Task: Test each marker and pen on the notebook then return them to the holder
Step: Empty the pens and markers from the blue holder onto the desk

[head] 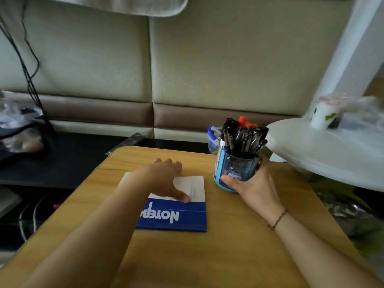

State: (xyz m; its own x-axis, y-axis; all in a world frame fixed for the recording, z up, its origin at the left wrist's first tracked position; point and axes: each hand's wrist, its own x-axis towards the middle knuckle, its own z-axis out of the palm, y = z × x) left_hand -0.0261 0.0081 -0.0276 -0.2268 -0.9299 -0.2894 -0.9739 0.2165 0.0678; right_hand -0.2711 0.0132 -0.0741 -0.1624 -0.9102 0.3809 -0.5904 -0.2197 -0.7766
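A closed blue and white notebook point(182, 215) lies in the middle of the wooden table point(239, 246). My left hand point(166, 179) rests flat on its far white part, thumb on the cover. To the right stands a blue holder point(234, 169) packed with several black pens and markers point(243, 138), plus some red-capped ones. My right hand point(255, 183) grips the holder from the right side, thumb across its front near the base.
A white round table point(324, 154) overhangs at the right, carrying a white cup point(323, 115) and plastic wrap. A clear bag with blue pens point(213, 138) sits behind the holder. A black surface point(68, 159) with bags and cables lies to the left.
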